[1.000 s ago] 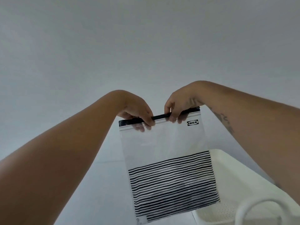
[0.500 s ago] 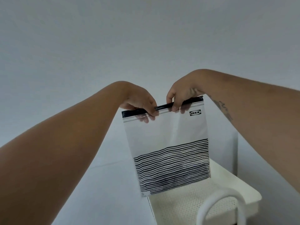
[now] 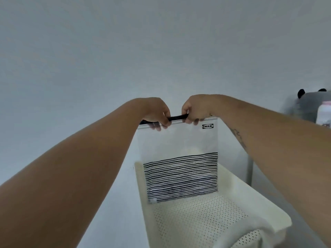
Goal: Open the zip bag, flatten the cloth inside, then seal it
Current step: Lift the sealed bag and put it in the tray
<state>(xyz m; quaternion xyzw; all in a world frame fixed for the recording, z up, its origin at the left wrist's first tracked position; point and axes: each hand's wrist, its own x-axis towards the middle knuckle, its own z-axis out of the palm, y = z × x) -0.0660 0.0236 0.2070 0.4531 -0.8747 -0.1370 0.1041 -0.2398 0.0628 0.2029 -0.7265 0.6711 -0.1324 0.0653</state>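
A translucent zip bag (image 3: pixel 179 140) with black stripes on its lower half and a black zip strip (image 3: pixel 177 117) along the top hangs upright in the air. My left hand (image 3: pixel 157 113) pinches the strip near its left end. My right hand (image 3: pixel 195 111) pinches it just right of the middle, so the two hands sit close together. A dark shape low inside the bag, behind the stripes, is the cloth (image 3: pixel 172 189); its outline is blurred. The bag's bottom edge hangs over the far part of a white basket.
A white perforated basket (image 3: pixel 232 183) with a curved handle (image 3: pixel 249 235) stands below the bag on a pale surface. At the right edge sit a grey plush toy with black ears (image 3: pixel 311 106) and a white-and-pink bottle (image 3: pixel 324 115). A plain wall fills the background.
The view has tilted down, so more of the basket and the plush toy show. The bag now hangs over the basket's far part. Both hands keep their grip on the strip.
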